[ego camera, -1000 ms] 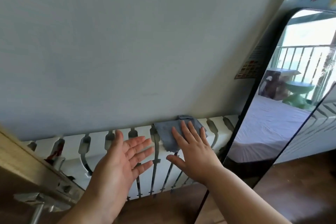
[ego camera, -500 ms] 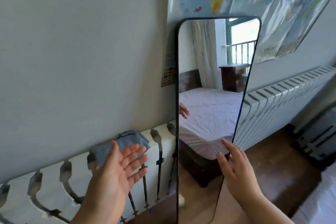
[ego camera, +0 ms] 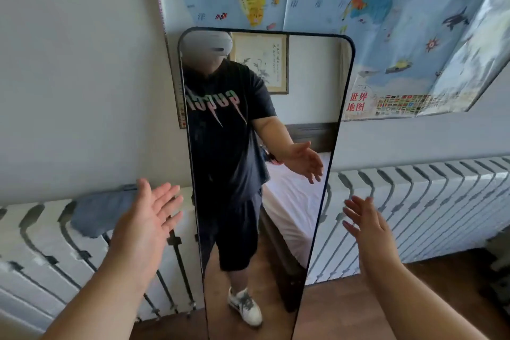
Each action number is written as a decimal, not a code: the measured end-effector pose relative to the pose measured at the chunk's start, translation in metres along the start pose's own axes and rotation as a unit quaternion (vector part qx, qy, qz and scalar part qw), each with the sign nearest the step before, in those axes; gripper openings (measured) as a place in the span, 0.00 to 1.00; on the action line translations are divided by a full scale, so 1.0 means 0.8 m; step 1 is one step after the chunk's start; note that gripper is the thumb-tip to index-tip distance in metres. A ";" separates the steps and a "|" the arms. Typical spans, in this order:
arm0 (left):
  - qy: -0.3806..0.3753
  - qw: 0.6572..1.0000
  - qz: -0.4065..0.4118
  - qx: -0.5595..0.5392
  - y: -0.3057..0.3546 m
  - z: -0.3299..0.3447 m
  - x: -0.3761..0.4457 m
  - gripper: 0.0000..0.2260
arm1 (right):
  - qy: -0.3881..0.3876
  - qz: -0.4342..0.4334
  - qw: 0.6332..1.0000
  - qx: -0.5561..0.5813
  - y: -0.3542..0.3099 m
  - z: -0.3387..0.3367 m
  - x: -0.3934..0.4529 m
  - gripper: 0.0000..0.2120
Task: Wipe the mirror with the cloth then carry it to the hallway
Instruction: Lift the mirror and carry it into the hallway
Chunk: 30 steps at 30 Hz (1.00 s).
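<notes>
A tall mirror [ego camera: 300, 107] with a thin black frame leans against the wall in the middle of the view, its foot on the wooden floor. A grey-blue cloth [ego camera: 96, 214] lies on top of the white radiator to the mirror's left. My left hand [ego camera: 150, 218] is open, palm turned toward the mirror's left edge and a little short of it, partly in front of the cloth. My right hand [ego camera: 365, 222] is open beside the mirror's right edge, not touching it. Neither hand holds anything.
A long white radiator [ego camera: 430, 207] runs along the wall behind the mirror on both sides. A large world map [ego camera: 386, 22] hangs on the wall above. The mirror reflects a person, a bed and a framed picture. Dark wooden floor [ego camera: 345, 309] lies below.
My right hand left the cloth on the radiator and moved to the mirror's right side. The view swung right, bringing the mirror to the centre. My left hand stayed open near the cloth.
</notes>
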<state>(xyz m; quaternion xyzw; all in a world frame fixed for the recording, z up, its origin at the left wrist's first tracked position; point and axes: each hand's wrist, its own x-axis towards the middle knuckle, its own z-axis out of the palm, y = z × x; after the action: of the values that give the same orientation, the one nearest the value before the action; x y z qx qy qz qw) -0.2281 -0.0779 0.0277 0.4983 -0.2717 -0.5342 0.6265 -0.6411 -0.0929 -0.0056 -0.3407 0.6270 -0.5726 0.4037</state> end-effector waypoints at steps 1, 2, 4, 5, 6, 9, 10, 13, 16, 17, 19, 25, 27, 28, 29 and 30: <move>0.009 0.999 0.023 0.020 0.005 0.009 0.003 0.47 | -0.009 0.001 1.000 0.009 -0.013 -0.001 0.013 0.31; 0.019 0.998 0.044 0.040 0.007 0.015 0.007 0.48 | -0.019 0.004 1.000 0.014 -0.024 0.002 0.025 0.32; 0.034 0.994 0.073 0.077 0.009 0.023 0.012 0.50 | -0.036 0.014 0.999 0.020 -0.037 0.013 0.047 0.38; 0.034 0.992 0.077 0.095 0.008 0.025 0.013 0.50 | -0.045 0.018 0.999 0.021 -0.039 0.018 0.055 0.43; 0.027 0.990 0.076 0.113 0.004 0.026 0.015 0.50 | -0.052 0.022 0.998 0.021 -0.041 0.024 0.061 0.46; -0.004 0.986 0.057 0.157 -0.009 0.029 0.021 0.46 | -0.070 0.030 0.997 0.006 -0.043 0.039 0.069 0.46; -0.010 0.985 0.050 0.166 -0.013 0.029 0.023 0.43 | -0.074 0.032 0.997 -0.001 -0.043 0.044 0.069 0.42; -0.008 0.984 0.040 0.173 -0.021 0.031 0.024 0.33 | -0.076 0.027 0.996 -0.027 -0.045 0.055 0.065 0.31; -0.013 0.986 0.024 0.162 -0.029 0.031 0.025 0.30 | -0.057 0.025 0.997 -0.056 -0.039 0.063 0.067 0.34; -0.014 0.987 0.022 0.161 -0.031 0.030 0.026 0.29 | -0.056 0.022 0.997 -0.058 -0.036 0.064 0.068 0.34; -0.009 0.986 0.022 0.166 -0.032 0.029 0.030 0.27 | -0.059 0.016 0.996 -0.065 -0.032 0.068 0.070 0.33; -0.008 0.980 0.013 0.199 -0.030 0.028 0.047 0.14 | -0.056 0.022 0.997 -0.052 -0.028 0.075 0.086 0.23; -0.008 0.981 0.020 0.195 -0.035 0.026 0.055 0.13 | -0.056 0.055 0.995 -0.056 -0.028 0.072 0.089 0.19; -0.008 0.981 0.021 0.193 -0.038 0.025 0.058 0.15 | -0.051 0.063 0.995 -0.059 -0.025 0.071 0.092 0.20; -0.009 0.981 0.022 0.195 -0.040 0.024 0.060 0.18 | -0.045 0.064 0.995 -0.068 -0.022 0.071 0.094 0.21; -0.012 0.979 0.024 0.203 -0.042 0.023 0.062 0.20 | -0.044 0.055 0.994 -0.083 -0.019 0.072 0.096 0.19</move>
<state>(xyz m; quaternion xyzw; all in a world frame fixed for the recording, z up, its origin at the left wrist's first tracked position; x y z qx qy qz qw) -0.2436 -0.1287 -0.0063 0.6020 -0.3937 -0.4585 0.5219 -0.6243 -0.1881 -0.0002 -0.3628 0.6715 -0.4806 0.4318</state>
